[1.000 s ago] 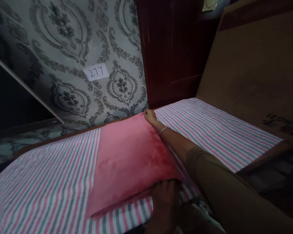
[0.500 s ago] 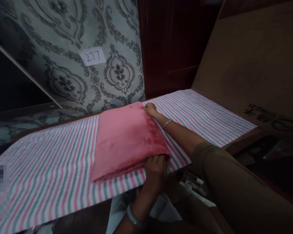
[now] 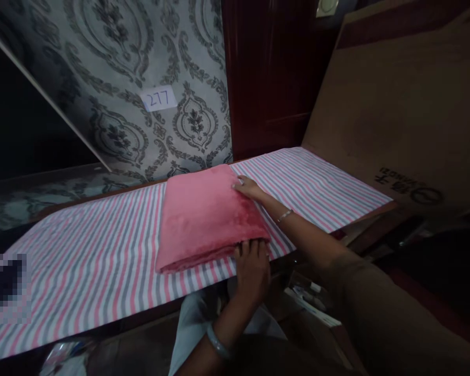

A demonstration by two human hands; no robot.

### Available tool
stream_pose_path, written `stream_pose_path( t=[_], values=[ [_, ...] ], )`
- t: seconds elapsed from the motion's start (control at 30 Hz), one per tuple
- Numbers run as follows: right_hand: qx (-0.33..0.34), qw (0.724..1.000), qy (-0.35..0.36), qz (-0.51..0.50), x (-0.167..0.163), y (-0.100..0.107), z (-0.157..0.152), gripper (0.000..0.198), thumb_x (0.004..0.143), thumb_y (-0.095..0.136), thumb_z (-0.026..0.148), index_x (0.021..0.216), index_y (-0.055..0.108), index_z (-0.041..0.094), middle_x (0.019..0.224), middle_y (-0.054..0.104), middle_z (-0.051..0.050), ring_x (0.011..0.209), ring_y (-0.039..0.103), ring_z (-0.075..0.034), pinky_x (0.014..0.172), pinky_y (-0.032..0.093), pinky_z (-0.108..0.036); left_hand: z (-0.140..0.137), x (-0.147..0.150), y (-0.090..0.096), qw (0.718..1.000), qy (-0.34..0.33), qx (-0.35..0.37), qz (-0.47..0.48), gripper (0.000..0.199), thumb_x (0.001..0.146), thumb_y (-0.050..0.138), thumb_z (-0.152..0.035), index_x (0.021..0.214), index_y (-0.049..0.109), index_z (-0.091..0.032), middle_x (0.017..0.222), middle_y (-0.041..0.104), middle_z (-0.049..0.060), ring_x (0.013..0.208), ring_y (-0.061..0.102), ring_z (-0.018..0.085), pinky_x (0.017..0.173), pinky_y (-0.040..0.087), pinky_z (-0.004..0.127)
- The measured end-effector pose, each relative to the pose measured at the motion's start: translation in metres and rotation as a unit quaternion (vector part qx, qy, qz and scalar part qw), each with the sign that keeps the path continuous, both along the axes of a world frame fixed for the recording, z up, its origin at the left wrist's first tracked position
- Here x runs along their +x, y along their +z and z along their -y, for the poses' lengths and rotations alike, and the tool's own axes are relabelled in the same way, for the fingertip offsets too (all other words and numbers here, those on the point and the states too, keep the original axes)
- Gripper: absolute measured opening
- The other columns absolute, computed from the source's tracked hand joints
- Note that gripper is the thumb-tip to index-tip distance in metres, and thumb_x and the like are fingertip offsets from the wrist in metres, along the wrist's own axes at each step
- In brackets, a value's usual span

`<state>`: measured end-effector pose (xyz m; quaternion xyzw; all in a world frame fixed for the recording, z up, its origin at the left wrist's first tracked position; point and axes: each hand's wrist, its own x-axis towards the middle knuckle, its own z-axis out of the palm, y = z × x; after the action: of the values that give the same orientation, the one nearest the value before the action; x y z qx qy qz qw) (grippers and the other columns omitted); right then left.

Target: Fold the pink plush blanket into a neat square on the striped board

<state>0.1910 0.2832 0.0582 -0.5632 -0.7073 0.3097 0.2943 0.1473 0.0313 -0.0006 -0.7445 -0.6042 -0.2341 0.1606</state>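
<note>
A folded pink plush blanket (image 3: 203, 209) lies on a striped cloth, its layered edge facing me. My left hand (image 3: 254, 269), with a bangle on the wrist, has its fingers curled over the blanket's near right corner; the thumb is hidden. At the far right side of the blanket, my right hand (image 3: 249, 189) rests on the edge with fingers stretched out against the fabric. A thin bracelet circles that wrist.
The pink, grey and white striped cloth (image 3: 113, 250) covers a long narrow table. A large cardboard box (image 3: 391, 104) stands at the right. Patterned wallpaper (image 3: 141, 62) with a "277" paper label (image 3: 159, 98) and a dark red panel (image 3: 266, 78) rise behind.
My right hand has loosened from the blanket's far right corner and slid slightly toward me along the side. My left hand stays at the near right corner. The view has shifted a little.
</note>
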Motion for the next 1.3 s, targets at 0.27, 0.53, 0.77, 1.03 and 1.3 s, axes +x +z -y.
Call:
stream_pose_path(
  t=[0.27, 0.53, 0.77, 1.03, 1.3],
  values=[
    [0.049, 0.995, 0.027, -0.085, 0.034, -0.019, 0.072, 0.054, 0.085, 0.063, 0.027, 0.137, 0.054, 0.016, 0.108, 0.07, -0.008, 0.089, 0.066, -0.02, 0.083, 0.053, -0.034, 0.007, 0.003, 0.008, 0.997, -0.014, -0.075, -0.031, 0.052, 0.086, 0.057, -0.024, 0.136, 0.052, -0.011, 0.133, 0.057, 0.015, 0.121, 0.048, 0.031, 0.108, 0.035, 0.053],
    [0.309, 0.938, 0.114, -0.104, 0.07, -0.034, 0.171, 0.038, 0.088, 0.062, 0.035, 0.124, 0.065, 0.023, 0.122, 0.065, -0.01, 0.115, 0.058, -0.025, 0.098, 0.048, -0.043, 0.015, -0.024, 0.015, 0.997, -0.022, -0.056, -0.042, 0.05, 0.087, 0.052, -0.021, 0.137, 0.051, -0.012, 0.134, 0.057, 0.016, 0.124, 0.049, 0.032, 0.109, 0.034, 0.056],
    [0.369, 0.925, 0.082, -0.047, 0.06, -0.034, 0.184, 0.03, 0.092, 0.053, 0.019, 0.116, 0.07, 0.024, 0.1, 0.067, -0.008, 0.097, 0.059, -0.024, 0.087, 0.05, -0.043, 0.011, -0.056, 0.033, 0.996, 0.032, -0.076, -0.04, 0.036, 0.09, 0.047, -0.015, 0.122, 0.062, -0.01, 0.125, 0.062, 0.017, 0.113, 0.054, 0.029, 0.093, 0.045, 0.047],
    [0.374, 0.922, 0.079, -0.06, 0.052, -0.034, 0.186, 0.025, 0.093, 0.054, 0.018, 0.106, 0.073, 0.024, 0.093, 0.068, -0.008, 0.091, 0.06, -0.024, 0.08, 0.051, -0.04, 0.005, -0.082, 0.044, 0.993, 0.058, -0.088, -0.048, 0.025, 0.091, 0.047, -0.013, 0.103, 0.069, -0.015, 0.106, 0.066, 0.013, 0.099, 0.056, 0.026, 0.083, 0.042, 0.042],
    [0.361, 0.928, 0.067, -0.066, 0.053, -0.043, 0.186, 0.029, 0.092, 0.051, 0.014, 0.106, 0.073, 0.025, 0.096, 0.07, -0.007, 0.094, 0.062, -0.022, 0.083, 0.052, -0.039, 0.008, -0.096, 0.02, 0.998, -0.027, 0.034, -0.051, 0.021, 0.088, 0.052, -0.01, 0.095, 0.069, -0.019, 0.098, 0.067, 0.008, 0.09, 0.054, 0.023, 0.075, 0.038, 0.037]
  ],
)
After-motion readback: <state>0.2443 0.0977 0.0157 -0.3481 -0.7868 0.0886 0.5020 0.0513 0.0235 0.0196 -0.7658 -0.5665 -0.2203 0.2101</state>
